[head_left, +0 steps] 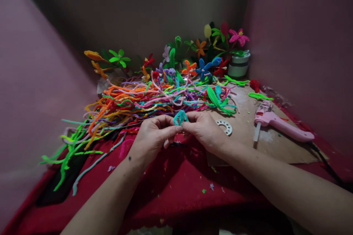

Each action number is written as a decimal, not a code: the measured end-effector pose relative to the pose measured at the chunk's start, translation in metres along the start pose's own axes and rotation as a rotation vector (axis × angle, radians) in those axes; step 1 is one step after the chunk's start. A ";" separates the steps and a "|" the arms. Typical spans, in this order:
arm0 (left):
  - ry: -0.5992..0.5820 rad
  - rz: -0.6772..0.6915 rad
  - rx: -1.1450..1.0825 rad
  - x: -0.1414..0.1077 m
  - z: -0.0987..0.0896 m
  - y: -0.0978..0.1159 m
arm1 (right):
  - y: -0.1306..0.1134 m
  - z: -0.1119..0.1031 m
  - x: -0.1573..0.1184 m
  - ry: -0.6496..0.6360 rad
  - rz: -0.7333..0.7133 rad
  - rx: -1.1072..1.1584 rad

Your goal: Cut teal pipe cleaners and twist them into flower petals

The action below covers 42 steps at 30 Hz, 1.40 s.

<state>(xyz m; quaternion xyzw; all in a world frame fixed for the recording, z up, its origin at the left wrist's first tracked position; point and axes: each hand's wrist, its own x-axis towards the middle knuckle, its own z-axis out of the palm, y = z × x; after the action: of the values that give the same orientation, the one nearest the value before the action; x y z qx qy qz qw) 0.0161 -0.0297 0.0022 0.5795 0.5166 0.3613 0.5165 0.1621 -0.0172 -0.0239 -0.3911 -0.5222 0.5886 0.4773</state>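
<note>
Between my two hands is a teal pipe cleaner (180, 116) bent into a small looped shape. My left hand (154, 134) pinches its left side between thumb and fingers. From the other side, my right hand (202, 128) grips the same piece with thumb and forefinger. Just behind my right hand lies a white ring with holes (227, 126), partly hidden by it. A large heap of loose, many-coloured pipe cleaners (132, 99) spreads beyond and to the left of my hands.
On the cardboard (242, 143) at right rests a pink glue gun (281, 123) with a glue stick and cord. Fuzzy flowers (204, 69) and a white pot (238, 64) line the back. A dark flat object (59, 185) lies left on the red cloth (171, 191), among fuzz scraps.
</note>
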 end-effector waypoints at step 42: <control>-0.145 0.125 0.268 -0.003 -0.012 0.001 | 0.003 -0.004 0.007 -0.111 0.344 0.611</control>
<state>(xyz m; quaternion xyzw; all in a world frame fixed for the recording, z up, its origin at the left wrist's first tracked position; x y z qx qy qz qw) 0.0046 -0.0300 0.0059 0.6986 0.4846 0.2780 0.4471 0.1642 -0.0095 -0.0269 -0.2800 -0.2736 0.8096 0.4373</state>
